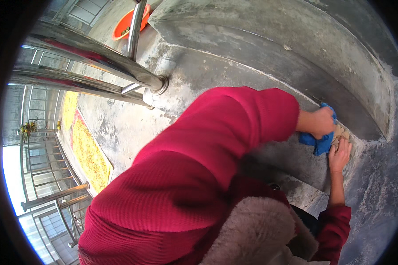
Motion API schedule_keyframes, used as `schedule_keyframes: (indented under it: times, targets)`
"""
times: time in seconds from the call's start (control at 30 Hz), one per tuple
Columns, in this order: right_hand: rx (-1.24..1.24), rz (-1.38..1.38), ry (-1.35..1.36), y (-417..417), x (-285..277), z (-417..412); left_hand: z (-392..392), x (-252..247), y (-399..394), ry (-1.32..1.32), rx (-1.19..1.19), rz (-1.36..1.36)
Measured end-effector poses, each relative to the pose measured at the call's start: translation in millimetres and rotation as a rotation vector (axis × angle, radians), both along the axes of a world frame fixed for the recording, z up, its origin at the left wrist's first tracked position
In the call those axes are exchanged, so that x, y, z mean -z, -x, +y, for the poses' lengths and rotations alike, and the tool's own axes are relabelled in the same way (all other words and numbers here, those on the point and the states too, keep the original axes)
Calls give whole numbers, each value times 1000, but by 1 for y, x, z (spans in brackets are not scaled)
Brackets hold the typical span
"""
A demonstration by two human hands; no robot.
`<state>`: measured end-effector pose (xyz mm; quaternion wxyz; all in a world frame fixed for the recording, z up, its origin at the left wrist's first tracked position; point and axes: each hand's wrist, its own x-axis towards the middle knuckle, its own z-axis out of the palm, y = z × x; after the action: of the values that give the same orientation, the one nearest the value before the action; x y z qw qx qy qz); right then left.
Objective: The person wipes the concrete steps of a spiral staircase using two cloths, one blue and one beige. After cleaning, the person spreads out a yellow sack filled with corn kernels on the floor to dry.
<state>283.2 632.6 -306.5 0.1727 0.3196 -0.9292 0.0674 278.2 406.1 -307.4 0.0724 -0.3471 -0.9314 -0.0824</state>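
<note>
My left hand is closed on a crumpled blue cloth, low at the right of the view. The red left sleeve reaches across the middle of the picture. Beside the cloth, at the inner corner of a grey concrete step, lies a beige, lumpy bundle that looks like folded cloth. My right hand comes up from below, with its thumb and fingers bent over the bundle's near edge. The two hands are close together, and the left one partly covers the cloth.
A higher concrete step rises along the top right. Steel railing posts stand at the upper left. An orange basin sits behind them. Yellow grain is spread on a sheet by a metal railing. A rough wall is at right.
</note>
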Motion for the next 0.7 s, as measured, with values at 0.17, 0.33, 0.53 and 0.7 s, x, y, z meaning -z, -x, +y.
schedule_keyframes:
  times: [0.17,0.33,0.53,0.7]
  targets:
    - [25,-16,40,-5,-1,-3,-101,-18,-44,86,-154,-3]
    - [31,-24,40,-3,-2,2,-204,-43,-102,143,-428,-110]
    - [77,-12,-32,8,12,9,-324,-38,-174,73,-1114,-172]
    - [18,0,-6,8,28,9,-360,-18,-223,-64,-1582,10]
